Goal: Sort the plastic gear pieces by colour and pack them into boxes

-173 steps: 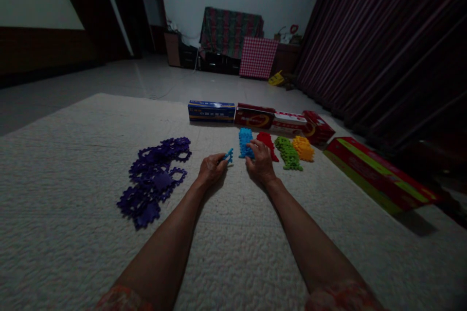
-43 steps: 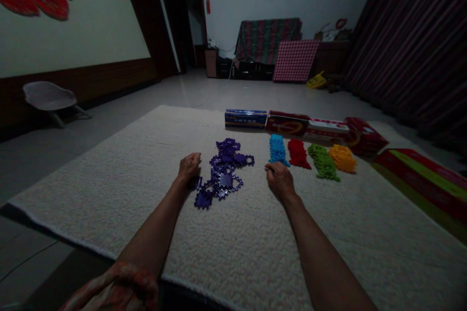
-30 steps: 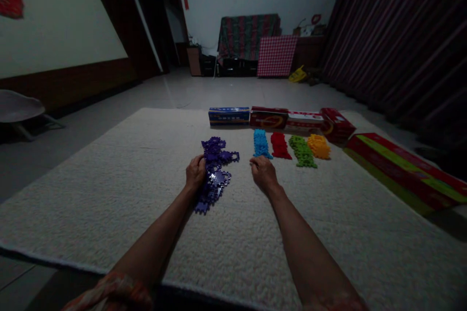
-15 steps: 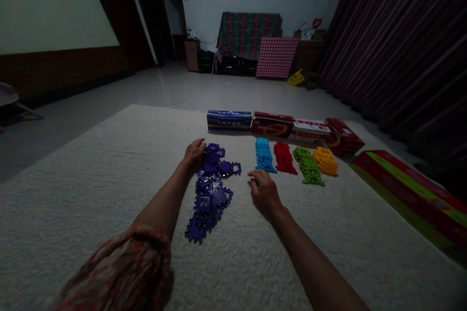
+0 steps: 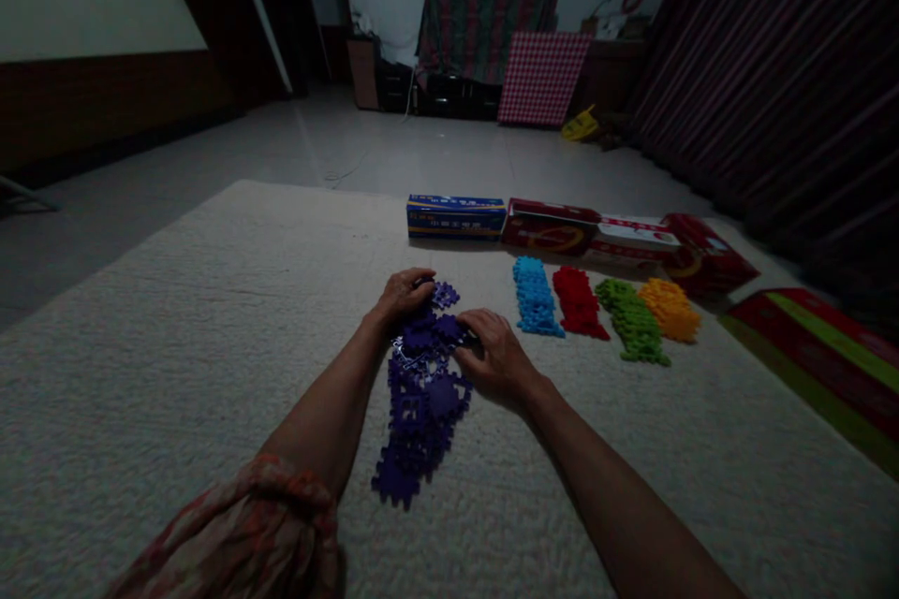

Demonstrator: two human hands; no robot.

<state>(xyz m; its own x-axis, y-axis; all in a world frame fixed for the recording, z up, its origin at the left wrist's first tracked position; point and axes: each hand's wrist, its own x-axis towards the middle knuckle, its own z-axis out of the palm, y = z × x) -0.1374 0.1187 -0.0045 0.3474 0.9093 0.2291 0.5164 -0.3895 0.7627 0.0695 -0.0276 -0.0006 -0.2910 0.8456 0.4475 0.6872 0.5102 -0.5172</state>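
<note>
A long pile of purple toothed interlocking blocks [image 5: 421, 412] lies on the pale mat between my hands. At its far left end is my left hand [image 5: 405, 295], fingers curled together over the top blocks; the fingertips are partly hidden. On the opposite side, my right hand [image 5: 497, 354] has thumb and fingers closed around the edge of a purple block [image 5: 449, 328]. To the right lie separate rows of similar plastic blocks: blue blocks [image 5: 537, 298], red blocks [image 5: 579, 301], green blocks [image 5: 633, 320] and yellow blocks [image 5: 670, 309].
Behind the rows stand a blue box [image 5: 455, 219] and dark red boxes [image 5: 552, 226]. A long red and green box [image 5: 815, 370] borders the mat [image 5: 175, 346] on the right. Farther off are a checked cloth panel [image 5: 544, 80] and a curtain [image 5: 779, 65].
My right hand has moved left onto the purple pile and closed on a block's edge. My left hand has shifted over the pile's far end. The view has tilted down slightly.
</note>
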